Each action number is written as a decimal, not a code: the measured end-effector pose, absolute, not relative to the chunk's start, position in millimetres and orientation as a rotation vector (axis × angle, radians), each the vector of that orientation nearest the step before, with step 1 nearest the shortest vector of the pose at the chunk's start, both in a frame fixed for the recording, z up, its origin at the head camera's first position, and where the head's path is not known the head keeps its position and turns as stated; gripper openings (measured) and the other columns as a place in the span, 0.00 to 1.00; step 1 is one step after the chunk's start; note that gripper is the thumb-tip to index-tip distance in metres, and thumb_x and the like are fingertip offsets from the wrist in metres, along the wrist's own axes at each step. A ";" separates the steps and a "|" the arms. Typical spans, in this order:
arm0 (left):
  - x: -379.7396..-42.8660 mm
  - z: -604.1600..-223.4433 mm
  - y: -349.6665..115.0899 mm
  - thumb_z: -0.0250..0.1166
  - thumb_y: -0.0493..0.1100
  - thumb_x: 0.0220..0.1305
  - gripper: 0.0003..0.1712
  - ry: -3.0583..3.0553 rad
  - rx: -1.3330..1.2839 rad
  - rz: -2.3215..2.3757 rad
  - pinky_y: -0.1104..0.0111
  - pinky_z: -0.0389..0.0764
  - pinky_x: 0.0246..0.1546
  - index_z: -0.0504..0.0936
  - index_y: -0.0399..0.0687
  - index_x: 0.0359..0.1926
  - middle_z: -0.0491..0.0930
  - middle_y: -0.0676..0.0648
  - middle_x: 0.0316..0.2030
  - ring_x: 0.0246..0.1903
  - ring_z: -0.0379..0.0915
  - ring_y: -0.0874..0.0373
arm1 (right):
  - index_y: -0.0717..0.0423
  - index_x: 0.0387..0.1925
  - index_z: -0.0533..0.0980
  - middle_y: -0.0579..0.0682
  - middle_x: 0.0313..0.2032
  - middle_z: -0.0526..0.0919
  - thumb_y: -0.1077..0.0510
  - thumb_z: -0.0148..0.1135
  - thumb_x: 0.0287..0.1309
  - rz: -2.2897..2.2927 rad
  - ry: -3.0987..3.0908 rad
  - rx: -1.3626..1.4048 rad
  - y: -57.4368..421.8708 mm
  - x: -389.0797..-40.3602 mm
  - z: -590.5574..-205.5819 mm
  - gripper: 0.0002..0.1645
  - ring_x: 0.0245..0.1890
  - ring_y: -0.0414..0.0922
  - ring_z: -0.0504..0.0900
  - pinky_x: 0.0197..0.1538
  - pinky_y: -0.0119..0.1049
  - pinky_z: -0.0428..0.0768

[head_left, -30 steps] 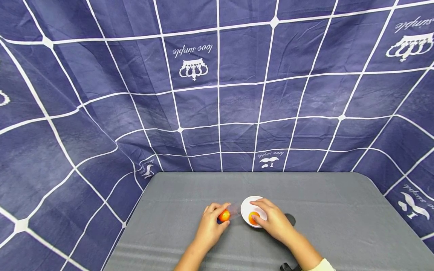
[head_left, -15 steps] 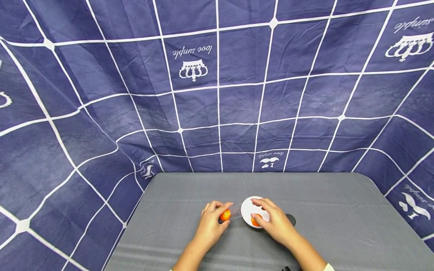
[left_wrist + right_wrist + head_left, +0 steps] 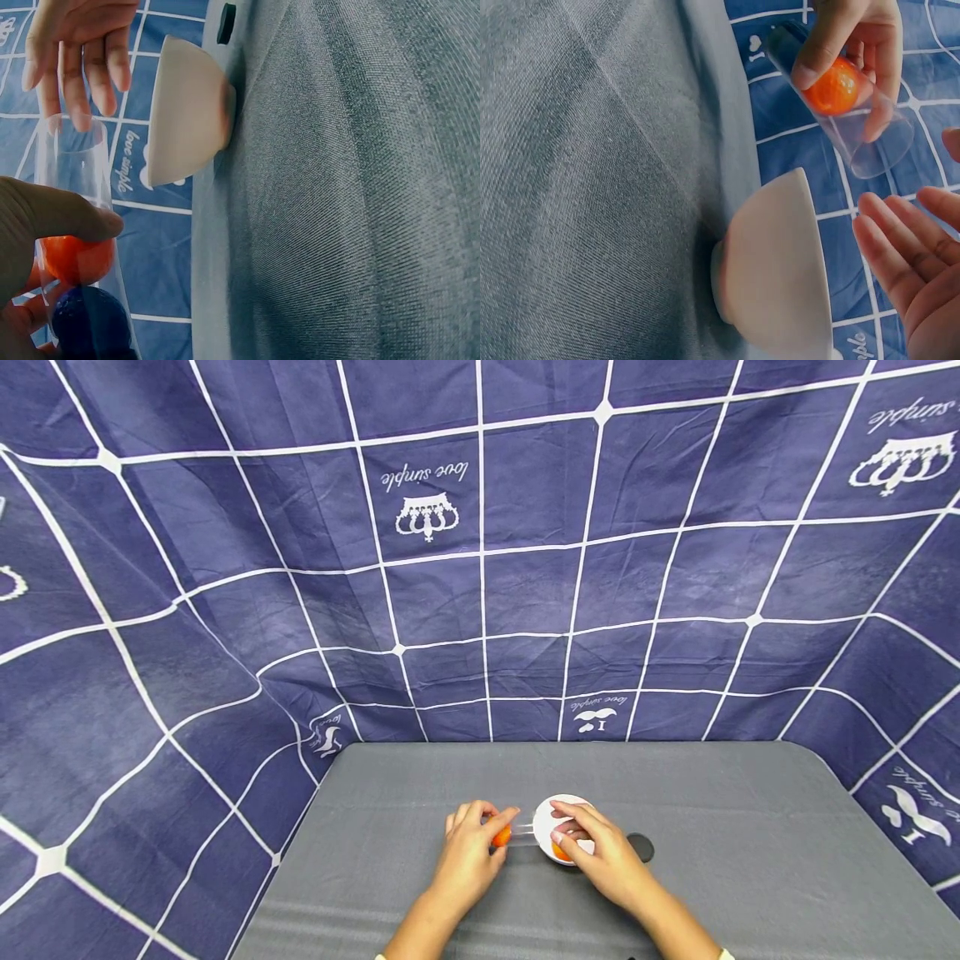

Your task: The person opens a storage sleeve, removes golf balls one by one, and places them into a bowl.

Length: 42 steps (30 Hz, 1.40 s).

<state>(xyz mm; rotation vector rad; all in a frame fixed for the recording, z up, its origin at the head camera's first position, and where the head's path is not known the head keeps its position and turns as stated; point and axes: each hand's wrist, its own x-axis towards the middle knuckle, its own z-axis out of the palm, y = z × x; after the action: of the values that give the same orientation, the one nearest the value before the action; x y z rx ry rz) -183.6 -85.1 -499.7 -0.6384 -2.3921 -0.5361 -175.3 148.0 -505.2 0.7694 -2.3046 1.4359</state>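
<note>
My left hand (image 3: 468,847) grips a clear tube (image 3: 79,165) with thumb and fingers around it. Through its wall show an orange ball (image 3: 832,86) and a dark blue ball (image 3: 91,319) deeper inside. The tube's open end points at my right hand (image 3: 603,852). That hand hovers over a white bowl (image 3: 776,262), its fingers loosely extended with nothing visible between them. Inside the bowl, partly covered by the right thumb in the head view, lies an orange round thing (image 3: 560,852).
A dark round disc (image 3: 640,847) lies on the grey table (image 3: 405,793), just right of the bowl and near my right wrist. Behind and on both sides of the table hangs a blue cloth (image 3: 525,593) with white grid lines.
My left hand has shifted slightly right with the tube, and the orange ball in it is now more covered. My right hand stays over the bowl with small finger movements.
</note>
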 end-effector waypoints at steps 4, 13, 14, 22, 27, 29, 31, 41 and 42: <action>-184.1 -498.6 -85.3 0.82 0.36 0.34 0.37 -2.379 -0.661 -0.464 0.60 0.71 0.48 0.87 0.64 0.51 0.78 0.54 0.39 0.42 0.74 0.54 | 0.61 0.62 0.75 0.57 0.51 0.83 0.63 0.67 0.63 1.498 -2.296 0.806 146.9 -173.9 -506.4 0.26 0.43 0.34 0.86 0.47 0.30 0.85; -184.2 -495.4 -83.5 0.81 0.36 0.36 0.36 -2.380 -0.683 -0.372 0.59 0.71 0.50 0.86 0.66 0.51 0.79 0.52 0.40 0.45 0.74 0.54 | 0.65 0.62 0.74 0.62 0.52 0.83 0.62 0.68 0.62 1.606 -2.296 0.823 143.2 -172.5 -506.8 0.28 0.43 0.38 0.88 0.46 0.30 0.86; -184.0 -495.0 -83.2 0.81 0.36 0.36 0.36 -2.380 -0.685 -0.368 0.58 0.71 0.50 0.86 0.66 0.51 0.79 0.52 0.40 0.46 0.74 0.54 | 0.64 0.62 0.74 0.63 0.52 0.83 0.62 0.68 0.62 1.621 -2.290 0.824 142.5 -172.2 -506.9 0.27 0.43 0.38 0.88 0.46 0.30 0.86; -182.4 -493.1 -81.4 0.80 0.37 0.39 0.34 -2.381 -0.698 -0.327 0.58 0.71 0.52 0.86 0.66 0.51 0.79 0.52 0.41 0.47 0.74 0.54 | 0.63 0.61 0.75 0.60 0.47 0.82 0.63 0.69 0.61 1.577 -2.268 0.837 138.2 -171.3 -510.6 0.27 0.39 0.38 0.86 0.42 0.31 0.86; -180.8 -491.5 -80.9 0.81 0.36 0.37 0.35 -2.385 -0.705 -0.314 0.57 0.71 0.53 0.86 0.66 0.52 0.79 0.52 0.41 0.48 0.74 0.53 | 0.67 0.59 0.75 0.62 0.49 0.81 0.64 0.68 0.62 1.596 -2.283 0.832 138.6 -170.9 -513.3 0.25 0.41 0.44 0.88 0.44 0.31 0.86; -180.3 -490.9 -80.7 0.81 0.36 0.36 0.36 -2.386 -0.707 -0.303 0.57 0.71 0.53 0.87 0.66 0.52 0.79 0.52 0.41 0.48 0.74 0.53 | 0.67 0.60 0.75 0.62 0.50 0.81 0.63 0.68 0.62 1.628 -2.303 0.814 138.9 -170.8 -514.1 0.25 0.42 0.46 0.89 0.45 0.31 0.86; -179.9 -490.3 -80.5 0.81 0.36 0.36 0.36 -2.385 -0.709 -0.292 0.57 0.71 0.53 0.87 0.66 0.51 0.78 0.52 0.41 0.48 0.74 0.52 | 0.66 0.60 0.75 0.62 0.51 0.81 0.62 0.68 0.62 1.656 -2.327 0.793 139.1 -171.0 -515.0 0.26 0.44 0.47 0.89 0.47 0.30 0.86; -179.5 -487.2 -79.9 0.79 0.34 0.34 0.37 -2.361 -0.731 -0.220 0.55 0.71 0.53 0.86 0.65 0.51 0.79 0.51 0.41 0.47 0.74 0.52 | 0.67 0.63 0.73 0.65 0.54 0.81 0.61 0.66 0.64 1.747 -2.317 0.785 138.2 -169.1 -514.9 0.27 0.46 0.46 0.88 0.48 0.29 0.85; -179.4 -487.0 -79.6 0.79 0.34 0.34 0.37 -2.362 -0.730 -0.211 0.55 0.71 0.52 0.86 0.65 0.51 0.79 0.51 0.41 0.47 0.74 0.52 | 0.67 0.63 0.73 0.65 0.53 0.81 0.61 0.66 0.64 1.752 -2.313 0.782 138.1 -168.9 -515.8 0.27 0.46 0.46 0.88 0.48 0.29 0.85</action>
<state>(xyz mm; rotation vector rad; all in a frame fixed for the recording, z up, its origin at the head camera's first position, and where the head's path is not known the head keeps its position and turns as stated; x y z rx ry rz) -179.4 -79.6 -487.0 -0.7297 -2.3616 -0.2106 -168.9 138.1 -515.8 0.7821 -2.3134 1.7521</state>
